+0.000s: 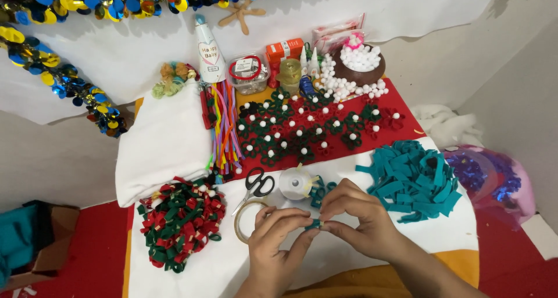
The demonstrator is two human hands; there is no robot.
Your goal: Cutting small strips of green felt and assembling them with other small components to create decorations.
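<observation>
Where the two hands meet near the front of the table, a small teal felt piece (314, 223) is pinched between them. It is held by the fingertips of the left hand (279, 240) on one side and by the fingertips of the right hand (357, 219) on the other. Both hands are curled tight around this little piece, just above the white cloth (232, 269) that covers the table.

Just behind the hands, a roll of clear tape (295, 183) can be seen, with a few teal loops (322, 188) beside it. A pair of black-handled scissors (256, 186) is laid to the left of the tape, and a thin tape ring (244, 219) is lying close to the left hand.

To the right, a big pile of teal felt strips (412, 181) is heaped up. To the left, a pile of red and green felt loops (183, 222) is found near the table edge. Farther back, many red and green felt flowers (314, 129) with white dots are spread on a red sheet. Behind them, a brown bowl (363, 74) filled with white pom-poms (359, 58) is set. A folded white cloth pile (165, 141) is placed at the left, next to a bunch of coloured strips (224, 129).
</observation>
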